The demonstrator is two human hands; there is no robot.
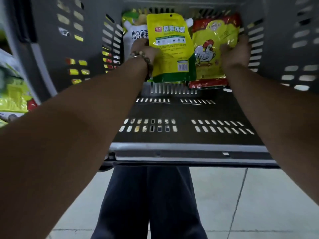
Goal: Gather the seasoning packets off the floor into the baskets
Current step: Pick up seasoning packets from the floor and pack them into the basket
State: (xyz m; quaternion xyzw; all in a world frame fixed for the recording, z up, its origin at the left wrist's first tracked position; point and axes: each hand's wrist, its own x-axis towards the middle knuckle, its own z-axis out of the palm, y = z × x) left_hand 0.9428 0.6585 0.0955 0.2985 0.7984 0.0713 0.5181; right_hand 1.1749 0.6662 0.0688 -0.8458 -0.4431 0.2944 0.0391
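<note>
Nearest the camera are the person's dark trousers (148, 204) and a pale tiled floor (259, 204); no packet shows on the tiles in view. Just beyond them runs the near rim of a grey slotted basket (172, 147), and both bare forearms reach over it towards the far end.

The left hand (142, 51), with a bead bracelet (148, 66) at the wrist, grips the left edge of a yellow packet (172, 45). Its fingertips are hidden behind the packet. The right hand (237, 52) grips the right edge of a rooster packet (212, 49), with the thumb on the printed face and the fingers wrapped round the far side.

The two packets sit side by side between the hands, deep in the basket against its far wall. Each has its long axis running near to far, and the yellow one overlaps the rooster packet's left edge. A white packet (136, 34) lies behind the left hand, partly covered by the yellow one.

Both packets appear to be already inside, so what remains is probably to let them settle and draw the hands out towards the near rim. More yellow packets (13, 99) show blurred outside the basket's left wall, nearer the left arm. Whether they lie on the floor cannot be told.
</note>
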